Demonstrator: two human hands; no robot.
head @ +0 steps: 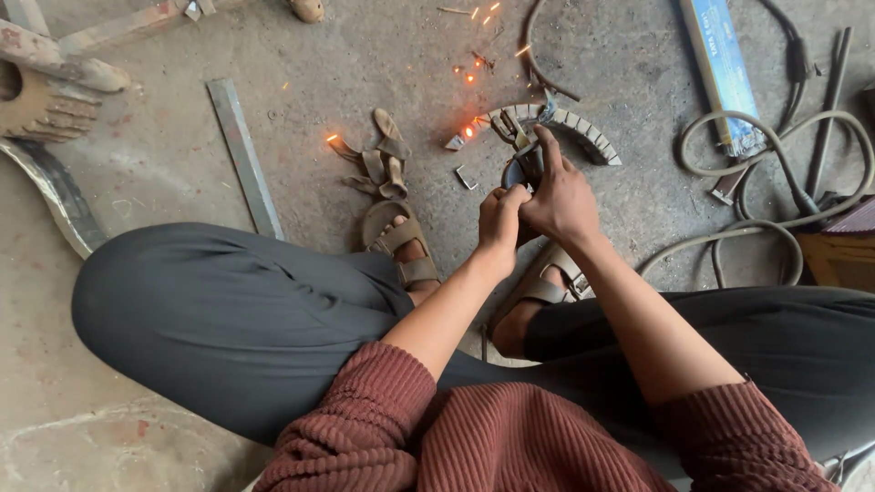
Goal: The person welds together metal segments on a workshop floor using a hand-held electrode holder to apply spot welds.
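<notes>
Both hands closed on a dark tool at a curved, notched metal strip (570, 123) on the workshop floor (365, 55), sparks (469, 77) flying.

The strip lies just beyond the feet, its arc cut into many small segments; it reads as stiff steel, sharp at the cut edges and probably hot near the glowing point, so any hold belongs on the cool far end. The right hand (561, 196) grasps the dark tool (524, 159), forefinger stretched along it; the left hand (501, 219) is clenched on the tool's near end. What kind of tool it is cannot be told. Count: one curved strip, one small loose metal clip (466, 176), one flat steel bar (244, 155), two sandalled feet, one spare sandal (383, 159), one long blue packet (725, 73), several looped cables (775, 173), one ribbed work glove (41, 105).
</notes>
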